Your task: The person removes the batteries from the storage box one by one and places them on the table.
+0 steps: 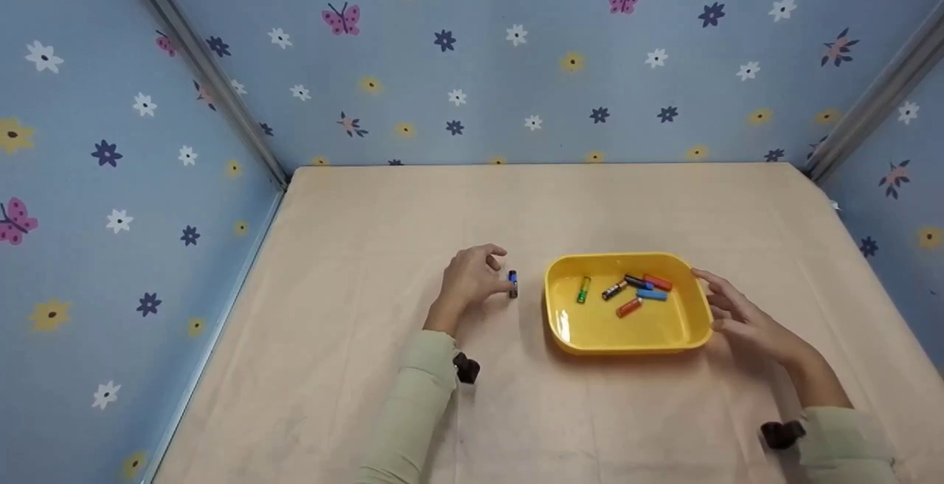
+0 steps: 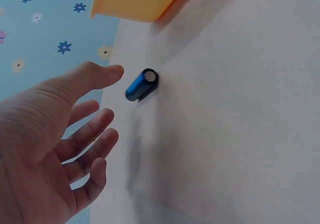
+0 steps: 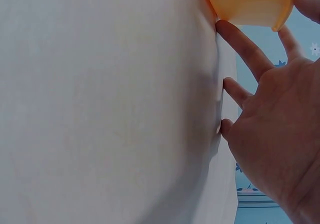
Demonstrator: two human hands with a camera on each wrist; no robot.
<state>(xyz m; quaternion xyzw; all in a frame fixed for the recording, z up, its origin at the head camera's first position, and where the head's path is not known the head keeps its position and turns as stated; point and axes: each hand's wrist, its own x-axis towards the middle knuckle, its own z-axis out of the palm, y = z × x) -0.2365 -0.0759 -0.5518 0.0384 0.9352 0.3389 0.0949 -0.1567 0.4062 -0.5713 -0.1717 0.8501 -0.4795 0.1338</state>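
A dark blue battery lies on the table between my left hand and a yellow tray. My left hand is right beside this battery, with its fingers relaxed and nothing held. The left wrist view shows a gap between the thumb and the battery. Inside the tray lie several batteries, among them a green one, an orange-red one and a light blue one. My right hand rests with spread fingers against the tray's right side; the right wrist view shows its fingertips at the tray wall.
A pale cloth covers the table. Blue flowered panels stand at the back and both sides, joined by grey corner posts. A small black device sits on the left wrist, another on the right.
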